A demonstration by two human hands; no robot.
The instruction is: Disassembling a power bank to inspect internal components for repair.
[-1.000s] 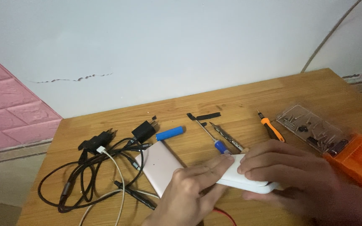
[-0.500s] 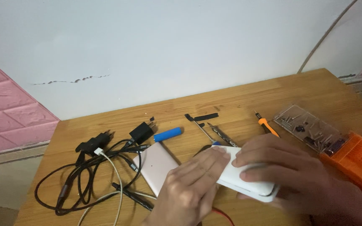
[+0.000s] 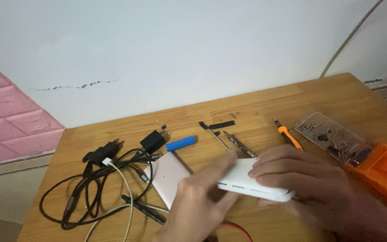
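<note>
My right hand grips a white rectangular box-like device, fingers wrapped over its top and right end, holding it just above the wooden table. My left hand comes up from below, fingers pressed against the device's left end. A pinkish-white flat power bank lies just left of my left hand. Behind the device lie a blue cylindrical battery, tweezers and a thin metal tool.
A tangle of black and white cables with black plug adapters covers the left of the table. An orange-handled screwdriver, a clear bit case and an orange box sit at right. A red wire lies near the front edge.
Both hands have tilted and shifted the white device slightly; my left fingers slid up along its left end. The view moved a little closer.
</note>
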